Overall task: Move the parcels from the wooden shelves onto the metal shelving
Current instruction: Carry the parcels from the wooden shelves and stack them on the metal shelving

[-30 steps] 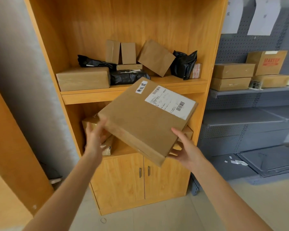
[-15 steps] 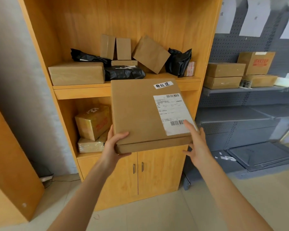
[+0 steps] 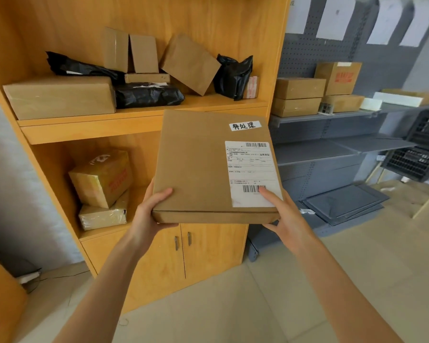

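Wooden shelves (image 3: 144, 125) in a pale orange finish fill the left and centre of the view, with two open levels above a pair of closed cupboard doors (image 3: 183, 248). To the right stands grey metal shelving (image 3: 332, 117) against a perforated back panel, with two bare tiers below its loaded top tier. The upper wooden level carries about nine parcels: one long brown box (image 3: 60, 97) at the left, three black plastic bags (image 3: 146, 95), four smaller cardboard pieces leaning or lying behind them, and a small pale packet at the far right. The lower wooden level holds two taped yellowish boxes (image 3: 102, 177), one stacked on the other. The top metal tier bears four brown cartons (image 3: 299, 89) and some white flat items further right, too blurred to count. In front of the cabinet, a flat square cardboard parcel (image 3: 203, 169) is held level in the air, clear of both sets of shelves, showing one printed shipping label (image 3: 252, 172) and one small handwritten sticker. Both bare arms reach forward from below. The left hand (image 3: 146, 214) grips the parcel's near left corner, thumb on top and fingers underneath. The right hand (image 3: 285, 214) grips the near right corner, thumb lying on the shipping label.
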Demonstrator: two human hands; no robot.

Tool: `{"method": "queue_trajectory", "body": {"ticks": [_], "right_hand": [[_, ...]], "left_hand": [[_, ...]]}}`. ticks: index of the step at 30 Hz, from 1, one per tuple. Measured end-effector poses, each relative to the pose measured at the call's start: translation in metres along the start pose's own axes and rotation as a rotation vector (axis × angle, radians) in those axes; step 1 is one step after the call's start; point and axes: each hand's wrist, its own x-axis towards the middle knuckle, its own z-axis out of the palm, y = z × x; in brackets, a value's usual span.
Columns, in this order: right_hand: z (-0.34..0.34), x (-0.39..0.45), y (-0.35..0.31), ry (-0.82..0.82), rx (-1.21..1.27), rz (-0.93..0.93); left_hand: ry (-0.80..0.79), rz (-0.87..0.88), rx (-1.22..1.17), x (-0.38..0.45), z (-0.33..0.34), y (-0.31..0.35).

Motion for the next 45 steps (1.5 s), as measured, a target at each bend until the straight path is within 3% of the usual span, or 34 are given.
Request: {"method": "queue_trajectory", "body": {"ticks": [8,17,32,45], "right_hand": [[-0.056,-0.022,0.005,0.260,0.031,-0.024],[-0.184,-0.061,-0.016,0.547,0.051,-0.130],[-0.438,-0.039,-0.095,0.718,0.075,-0.238],[-0.608,0.049,-0.139,0.825,0.077,-0.263]], "left_hand": [[-0.144,-0.057,0.024,0.040,0.061,-0.031],[-0.439,-0.101,0.047,0.066,0.212,-0.075],[-0.717,-0.059,0.137,0.129,0.505,-0.114],[-0.831,-0.039,0.139,0.226,0.694,-0.171]]}}
